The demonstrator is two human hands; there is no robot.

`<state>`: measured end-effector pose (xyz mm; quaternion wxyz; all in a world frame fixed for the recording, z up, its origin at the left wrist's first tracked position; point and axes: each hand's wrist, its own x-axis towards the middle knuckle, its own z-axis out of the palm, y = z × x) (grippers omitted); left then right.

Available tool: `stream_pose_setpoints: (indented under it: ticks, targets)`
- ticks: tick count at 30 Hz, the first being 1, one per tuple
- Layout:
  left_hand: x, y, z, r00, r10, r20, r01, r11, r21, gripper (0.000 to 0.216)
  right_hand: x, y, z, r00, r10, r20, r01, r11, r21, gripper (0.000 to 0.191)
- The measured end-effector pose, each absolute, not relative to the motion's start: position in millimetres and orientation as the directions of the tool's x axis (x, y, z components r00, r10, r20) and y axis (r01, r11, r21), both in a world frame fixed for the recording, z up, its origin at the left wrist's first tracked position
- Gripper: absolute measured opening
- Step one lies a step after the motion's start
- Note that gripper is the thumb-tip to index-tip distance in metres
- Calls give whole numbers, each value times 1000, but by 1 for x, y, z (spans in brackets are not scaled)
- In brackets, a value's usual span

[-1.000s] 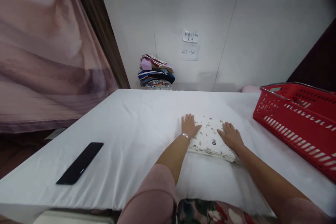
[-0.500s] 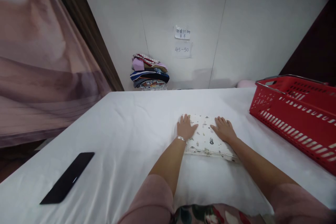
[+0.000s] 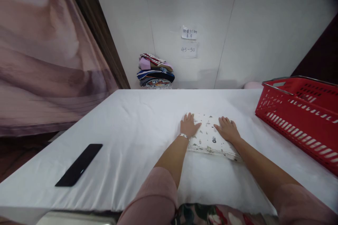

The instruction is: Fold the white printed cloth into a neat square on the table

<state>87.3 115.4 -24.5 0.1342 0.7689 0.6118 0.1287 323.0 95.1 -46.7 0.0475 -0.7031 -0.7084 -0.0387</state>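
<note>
A folded white cloth [image 3: 207, 137] with small grey and brown printed figures lies flat on the white-covered table [image 3: 137, 123], its layers showing along the near edge. My left hand [image 3: 189, 126] rests palm down on the cloth's left side, fingers stretched and thumb pointing inward. On its right side my right hand [image 3: 227, 129] lies in the same way, fingers spread. Neither hand grips anything. A silvery bracelet [image 3: 184, 135] circles my left wrist.
To the right stands a red plastic basket [image 3: 298, 126] with a metal handle. A flat black object [image 3: 79, 165], perhaps a phone, lies at left. Beyond the far edge sits a stack of folded fabrics [image 3: 156, 72]. A pink curtain [image 3: 52, 59] hangs at left; paper notes [image 3: 189, 49] are on the wall.
The camera view has shifted slightly, so the scene sits a little further right and the table's near edge shows. Both hands remain flat on the cloth, almost unmoved.
</note>
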Motion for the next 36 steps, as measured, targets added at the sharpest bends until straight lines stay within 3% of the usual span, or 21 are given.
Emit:
stream_pose_setpoints:
  ticks: [11,20,24,27,31,36]
  targets:
    - [90,103,-11,247,955,164,921,-284,266,62,323,94,-45,-28,986,167,999,35,-41,62]
    - [74,55,-10,248,967,58,927,-255,276,67,324,93,-44,-45,985,169,995,59,-76,59]
    - [68,47,-16,235,971,-39,923,-210,322,69,319,94,-29,-32,996,86,994,40,-97,55]
    - [69,49,-15,231,972,-31,924,-209,321,69,317,91,-16,18,1000,24,986,-14,-164,55]
    - [70,50,-15,229,973,11,919,-220,327,64,323,70,-16,89,989,121,958,-52,-283,57]
    - [68,53,-21,221,972,77,912,-234,336,59,343,33,-31,234,968,90,843,-156,-514,66]
